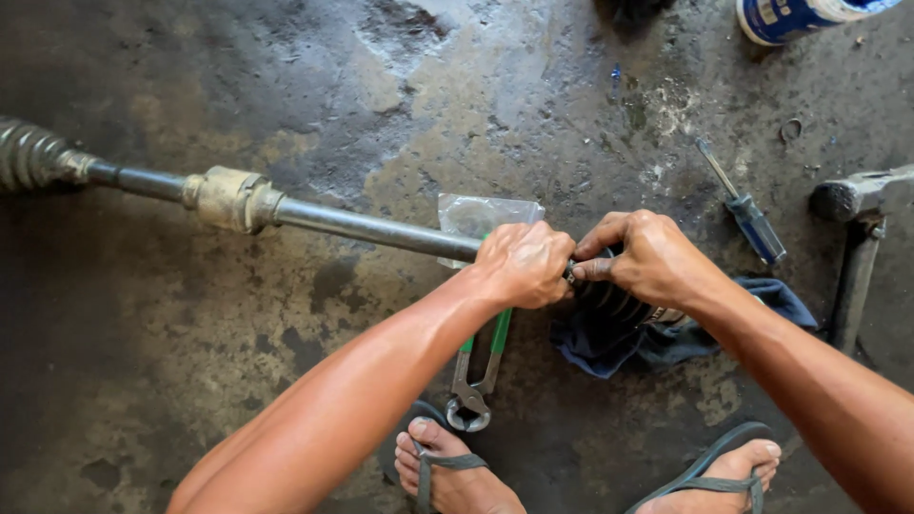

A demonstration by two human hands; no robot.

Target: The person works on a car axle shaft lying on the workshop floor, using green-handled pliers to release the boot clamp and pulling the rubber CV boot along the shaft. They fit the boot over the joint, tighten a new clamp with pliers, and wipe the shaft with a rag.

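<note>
The drive shaft [362, 228] lies on the stained concrete floor [190, 333] with its long axis running from the upper left down toward the right, dropping only slightly as it goes. Its far left end carries a ribbed grey boot [29, 152], followed by a pale metal collar [228, 198], then a bare dark rod that runs into the hands. The left hand [522, 262] is closed in a fist around the rod, just where it meets a black ribbed rubber boot [614, 303]. The right hand [652, 257] sits just beside it, fingers curled over the narrow end of that boot and pinching at its neck; the two hands nearly touch. The boot's wider end rests on a crumpled dark blue cloth [609, 347]. Behind the left hand lies a clear plastic bag [481, 214]. Green-handled pliers [481, 371] lie on the floor below the shaft, near a sandalled foot [447, 471]. A blue-handled screwdriver [747, 214] lies beyond the right hand, and a hammer [857, 228] lies at the right edge.
</note>
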